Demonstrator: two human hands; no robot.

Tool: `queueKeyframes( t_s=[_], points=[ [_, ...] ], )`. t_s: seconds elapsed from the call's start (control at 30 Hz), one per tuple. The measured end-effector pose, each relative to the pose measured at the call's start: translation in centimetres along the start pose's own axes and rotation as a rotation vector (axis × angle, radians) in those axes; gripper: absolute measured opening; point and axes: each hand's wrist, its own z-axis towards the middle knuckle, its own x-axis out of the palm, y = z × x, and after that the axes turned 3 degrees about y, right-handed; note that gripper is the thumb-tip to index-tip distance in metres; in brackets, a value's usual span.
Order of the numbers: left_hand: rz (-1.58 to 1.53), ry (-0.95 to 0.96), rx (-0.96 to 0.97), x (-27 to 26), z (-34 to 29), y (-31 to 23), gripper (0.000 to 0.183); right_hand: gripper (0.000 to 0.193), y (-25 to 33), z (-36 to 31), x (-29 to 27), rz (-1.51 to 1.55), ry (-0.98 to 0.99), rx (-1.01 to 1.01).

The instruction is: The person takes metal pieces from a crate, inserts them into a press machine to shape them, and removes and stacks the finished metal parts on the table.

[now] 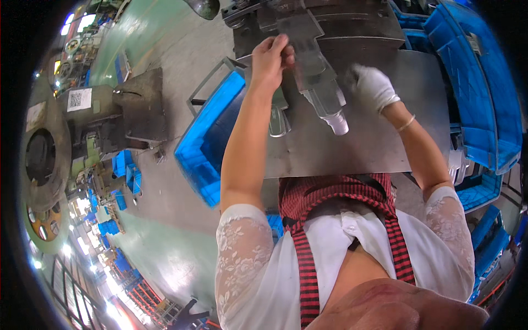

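My bare left hand (270,61) is over the far left part of the metal worktable (374,148). Its thumb and fingers are curled together beside a stepped, shiny sheet-metal piece (323,96); anything between the fingertips is hidden. That piece lies lengthwise, its narrow rounded end toward me, and its far part looks smeared by motion. A second metal piece (279,122) shows partly beside my left wrist. To the right of the stepped piece, my right hand (375,89) wears a white glove. Motion blurs its fingertips, which appear apart from the metal.
Dark machine plates (357,27) stand at the table's far side. A blue bin (212,137) is left of the table. More blue bins (476,88) are stacked on the right, with metal parts (457,165) near them. A machine (104,110) stands farther left.
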Motion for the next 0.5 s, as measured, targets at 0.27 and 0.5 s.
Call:
queueKeyframes(
  t_s=[0.27,0.5],
  points=[
    [0.278,-0.029,-0.122,1.8,8.2,-0.4,0.029,0.026,3.7,10.6,0.0,1.001,-0.509,0.004],
    [1.725,0.055,-0.452,-8.0,-2.6,3.2,0.06,0.016,2.1,14.9,1.0,1.267,-0.323,-0.111]
  ],
)
